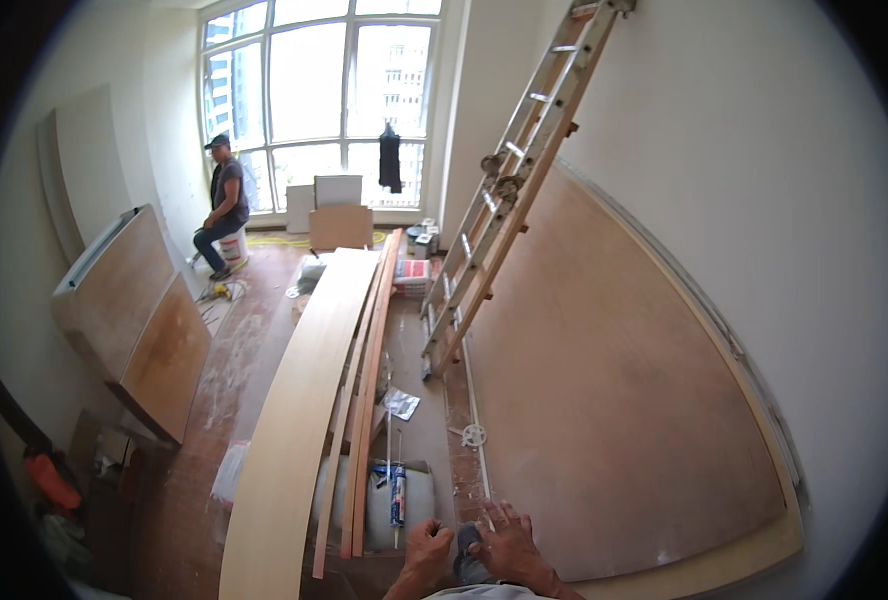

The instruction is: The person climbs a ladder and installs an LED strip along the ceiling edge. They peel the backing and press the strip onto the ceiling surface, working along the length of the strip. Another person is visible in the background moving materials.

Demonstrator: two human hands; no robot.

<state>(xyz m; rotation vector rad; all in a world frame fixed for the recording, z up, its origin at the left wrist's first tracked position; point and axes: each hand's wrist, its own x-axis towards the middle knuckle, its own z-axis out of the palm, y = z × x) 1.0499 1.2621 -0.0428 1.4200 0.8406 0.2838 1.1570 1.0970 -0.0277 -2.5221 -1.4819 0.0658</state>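
At six o'clock, curls left hand (427, 548), cannot tell if grasping, spreads right hand (512, 548), cannot see inside nearby sealant tube (397, 498).

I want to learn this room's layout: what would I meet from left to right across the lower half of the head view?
Leaning brown boards, long pale board, blue-and-white tube, left hand, right hand, large brown panel.

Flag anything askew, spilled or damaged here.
Mainly the reddish floor right of the leaning brown panel: whitish patches streak it, like dust or dried residue; can't tell which. Also, a silvery packet lies loose right of the long strips, like stray litter. No obvious breakage.
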